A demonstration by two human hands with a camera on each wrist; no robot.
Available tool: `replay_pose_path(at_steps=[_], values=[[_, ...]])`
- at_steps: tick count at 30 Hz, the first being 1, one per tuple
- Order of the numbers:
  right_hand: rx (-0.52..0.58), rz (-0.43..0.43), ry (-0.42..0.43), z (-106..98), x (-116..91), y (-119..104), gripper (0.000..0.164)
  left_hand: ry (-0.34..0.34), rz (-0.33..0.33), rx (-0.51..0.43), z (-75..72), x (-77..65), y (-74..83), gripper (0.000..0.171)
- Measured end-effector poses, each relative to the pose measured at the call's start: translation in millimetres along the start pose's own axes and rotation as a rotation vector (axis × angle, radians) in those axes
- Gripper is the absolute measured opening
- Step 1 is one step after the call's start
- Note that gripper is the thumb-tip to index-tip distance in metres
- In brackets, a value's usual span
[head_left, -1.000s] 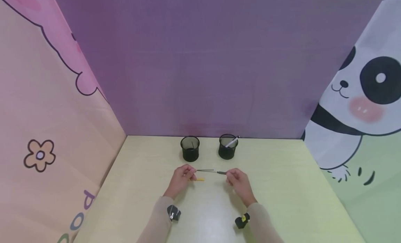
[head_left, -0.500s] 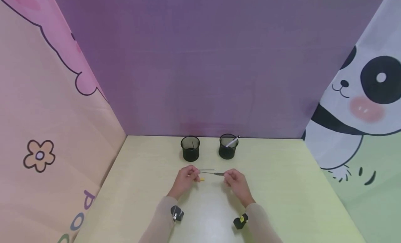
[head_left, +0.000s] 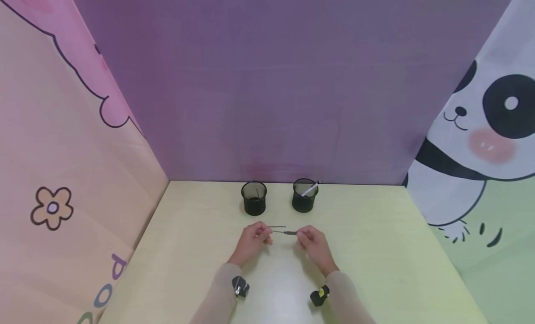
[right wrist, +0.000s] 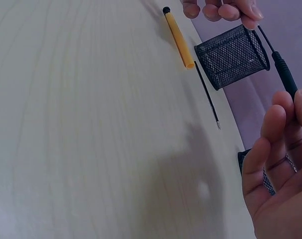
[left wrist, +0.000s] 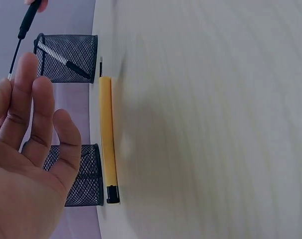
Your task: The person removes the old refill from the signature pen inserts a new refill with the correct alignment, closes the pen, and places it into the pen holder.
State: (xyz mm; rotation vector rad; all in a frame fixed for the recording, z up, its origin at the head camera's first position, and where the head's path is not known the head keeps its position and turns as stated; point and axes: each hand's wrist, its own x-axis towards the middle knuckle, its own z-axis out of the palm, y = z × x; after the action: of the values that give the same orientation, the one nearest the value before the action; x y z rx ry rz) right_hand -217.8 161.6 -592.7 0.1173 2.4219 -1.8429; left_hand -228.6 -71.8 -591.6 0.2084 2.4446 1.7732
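Observation:
In the head view my left hand (head_left: 252, 241) pinches the end of a thin dark pen refill (right wrist: 266, 39) between thumb and forefinger; its other fingers are spread. Facing it, my right hand (head_left: 316, 246) grips a black ribbed pen grip section (right wrist: 284, 73), from which that refill sticks out towards the left hand. Both are held above the table. Below them lies a yellow pen barrel (left wrist: 106, 132) with a black end, mostly hidden by the left hand in the head view. A second refill (right wrist: 208, 94) with a metal tip lies at the barrel's open end.
Two black mesh pen cups stand behind the hands, a left cup (head_left: 254, 206) with a thin dark stick and a right cup (head_left: 303, 204) with a white pen (head_left: 310, 189). A purple backdrop (head_left: 284, 106) rises behind the table (head_left: 376, 249).
My left hand has moved right and my right hand slightly left, so the hands are closer together. Less of the held refill shows between them, and the left hand covers more of the yellow barrel.

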Motion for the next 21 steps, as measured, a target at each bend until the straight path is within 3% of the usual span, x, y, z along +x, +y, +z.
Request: replay_pose_path(at_steps=[9, 21], values=[[0.006, -0.01, 0.007, -1.3, 1.8, 3.6, 0.013, -0.012, 0.008, -0.001, 1.5, -3.0, 4.4, 0.022], [0.012, -0.025, 0.003, -4.7, 0.5, 1.8, 0.013, -0.008, 0.012, -0.006, 6.1, -3.2, 5.6, 0.017]])
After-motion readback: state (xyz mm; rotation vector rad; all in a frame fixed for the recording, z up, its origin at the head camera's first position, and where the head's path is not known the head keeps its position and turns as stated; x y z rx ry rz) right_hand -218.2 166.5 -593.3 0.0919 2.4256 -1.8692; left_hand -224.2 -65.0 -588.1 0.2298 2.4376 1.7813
